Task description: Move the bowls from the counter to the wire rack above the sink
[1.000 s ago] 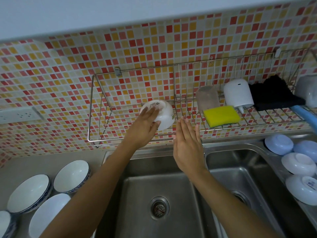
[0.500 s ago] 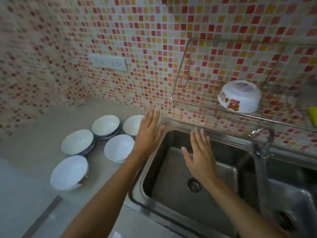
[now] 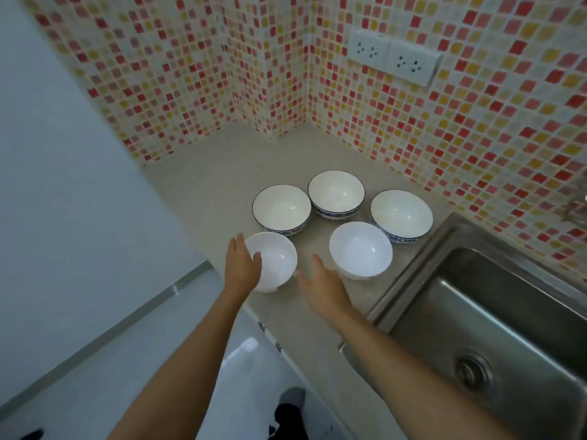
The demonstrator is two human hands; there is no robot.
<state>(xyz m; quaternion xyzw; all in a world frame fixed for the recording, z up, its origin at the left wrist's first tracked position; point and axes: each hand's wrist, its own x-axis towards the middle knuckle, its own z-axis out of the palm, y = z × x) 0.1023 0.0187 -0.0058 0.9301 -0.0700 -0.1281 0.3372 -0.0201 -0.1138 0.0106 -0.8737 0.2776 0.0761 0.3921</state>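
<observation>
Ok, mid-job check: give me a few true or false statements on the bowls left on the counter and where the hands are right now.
1. Five bowls stand upright on the counter. True.
2. The left hand is at the side of the near plain white bowl. True.
3. The right hand has lifted a bowl off the counter. False: it is open and empty, between the near plain white bowl and the second plain white bowl.
4. All the bowls are plain white. False: the three blue-rimmed bowls at the back have patterned outsides.
5. The sink lies to the right of the bowls. True.
6. The bowls are stacked. False: each stands singly.
</observation>
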